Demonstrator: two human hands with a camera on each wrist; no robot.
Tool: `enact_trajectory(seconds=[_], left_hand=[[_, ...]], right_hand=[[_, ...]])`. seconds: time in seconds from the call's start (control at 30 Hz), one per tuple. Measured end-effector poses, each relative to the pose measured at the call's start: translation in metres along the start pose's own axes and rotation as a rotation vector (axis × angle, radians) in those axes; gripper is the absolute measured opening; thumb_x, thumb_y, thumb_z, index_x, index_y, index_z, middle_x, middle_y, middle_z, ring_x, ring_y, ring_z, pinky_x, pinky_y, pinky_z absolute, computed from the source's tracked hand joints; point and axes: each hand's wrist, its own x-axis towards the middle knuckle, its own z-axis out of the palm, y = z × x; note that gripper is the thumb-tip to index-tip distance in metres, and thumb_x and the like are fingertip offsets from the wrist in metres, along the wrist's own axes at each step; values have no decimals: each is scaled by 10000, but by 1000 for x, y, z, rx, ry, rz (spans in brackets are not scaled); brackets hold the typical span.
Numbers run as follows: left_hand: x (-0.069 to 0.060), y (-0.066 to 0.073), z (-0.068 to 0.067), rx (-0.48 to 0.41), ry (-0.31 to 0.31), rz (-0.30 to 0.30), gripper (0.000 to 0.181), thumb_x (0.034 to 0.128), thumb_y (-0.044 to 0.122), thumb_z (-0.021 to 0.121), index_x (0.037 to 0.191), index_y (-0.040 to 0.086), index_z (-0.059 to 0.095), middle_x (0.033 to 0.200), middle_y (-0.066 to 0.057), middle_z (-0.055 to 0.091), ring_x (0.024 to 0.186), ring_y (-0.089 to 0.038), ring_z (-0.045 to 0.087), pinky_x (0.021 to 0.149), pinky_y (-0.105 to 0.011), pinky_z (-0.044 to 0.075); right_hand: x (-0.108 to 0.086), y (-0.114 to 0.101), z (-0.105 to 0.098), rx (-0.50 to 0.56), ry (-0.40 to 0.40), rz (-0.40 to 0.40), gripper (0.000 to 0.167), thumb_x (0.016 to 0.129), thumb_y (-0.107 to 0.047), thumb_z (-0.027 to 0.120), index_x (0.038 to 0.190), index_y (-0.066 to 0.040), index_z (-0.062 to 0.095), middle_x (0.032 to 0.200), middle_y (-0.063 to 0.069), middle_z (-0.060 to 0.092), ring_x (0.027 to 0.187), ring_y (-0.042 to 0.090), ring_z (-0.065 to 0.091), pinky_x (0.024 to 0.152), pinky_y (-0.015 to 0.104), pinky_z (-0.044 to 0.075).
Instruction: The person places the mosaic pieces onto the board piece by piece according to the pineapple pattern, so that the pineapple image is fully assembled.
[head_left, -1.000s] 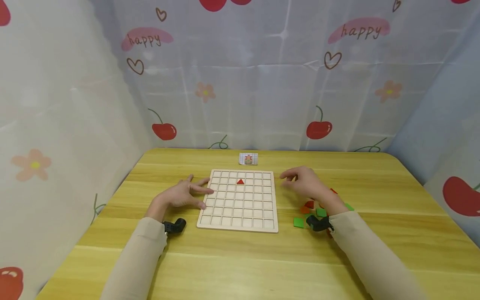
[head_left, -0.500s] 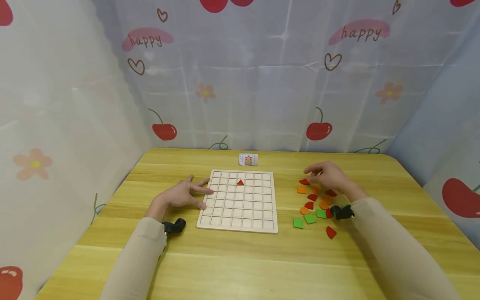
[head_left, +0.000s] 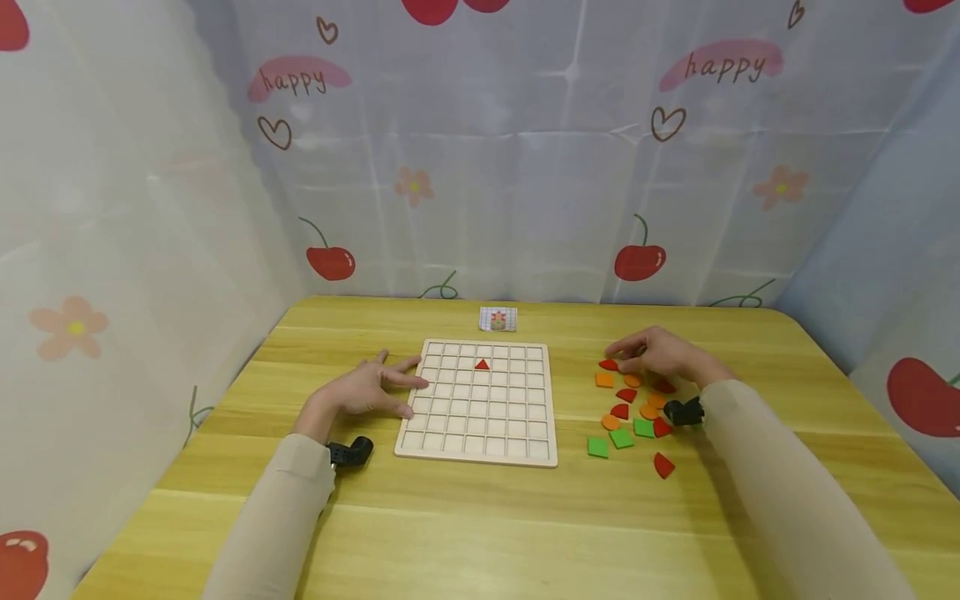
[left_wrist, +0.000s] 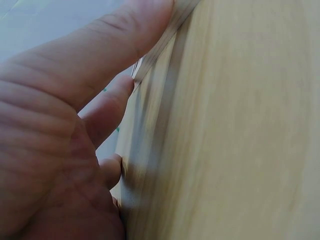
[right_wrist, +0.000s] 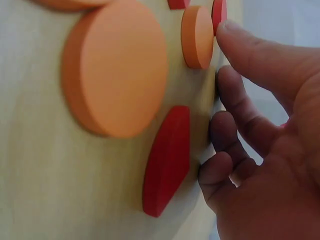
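Note:
A pale wooden grid board (head_left: 476, 400) lies on the table, with one red triangle (head_left: 482, 365) in a cell of its upper rows. Along the board's left edge my left hand (head_left: 363, 390) rests with fingers spread, thumb and fingertips touching the rim. To the right of the board, my right hand (head_left: 660, 352) pinches a red quarter-circle piece (head_left: 608, 365) that is on the table at the far left of the loose pieces. In the right wrist view the thumb meets this red piece (right_wrist: 219, 15); the index fingertip is hidden there.
Below the right hand lie an orange square (head_left: 603, 380), several orange discs (head_left: 611, 422), green squares (head_left: 597, 447) and other red quarter-circles (head_left: 663, 465). A small printed pattern card (head_left: 498, 319) sits behind the board. A patterned curtain (head_left: 480, 167) hangs beyond the table's back edge.
My right hand has moved right, from beside the board to the loose pieces, then its fingers have closed in at the far red quarter-circle. The left hand stays at the board's edge.

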Motion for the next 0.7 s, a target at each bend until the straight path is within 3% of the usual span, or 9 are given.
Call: enact_trajectory(seconds=[0.13, 0.33, 0.6, 0.7], left_hand=[[0, 2, -1, -7, 2, -4, 538, 815, 385, 861, 1329, 324, 712, 1700, 94, 279, 1590, -406, -175, 1205, -706, -161], [-2, 2, 0, -7, 2, -7, 530, 816, 388, 856, 1323, 334, 714, 1700, 89, 279, 1590, -406, -170, 1203, -709, -159], [-1, 1, -1, -17, -4, -2, 543, 810, 380, 866, 1328, 335, 710, 1704, 95, 266, 1589, -395, -187, 1194, -726, -154], [-1, 1, -1, -12, -6, 2, 546, 809, 380, 866, 1330, 339, 708, 1705, 94, 262, 1589, -394, -188, 1196, -726, -149]], right_hand=[[2, 1, -2, -9, -22, -15, 374, 991, -103, 681, 1360, -37, 670, 1386, 217, 649, 1067, 261, 617, 870, 321, 530], [3, 2, -1, -61, -14, -44, 340, 978, -94, 697, 1312, -28, 700, 1278, 209, 693, 1070, 279, 626, 895, 333, 538], [7, 0, -1, -91, -58, -60, 436, 973, -54, 690, 1406, -73, 642, 1010, 110, 638, 884, 226, 490, 743, 309, 438], [9, -2, -1, -103, -87, -68, 415, 972, -26, 675, 1383, -86, 667, 1035, 110, 663, 881, 220, 480, 731, 307, 435]])
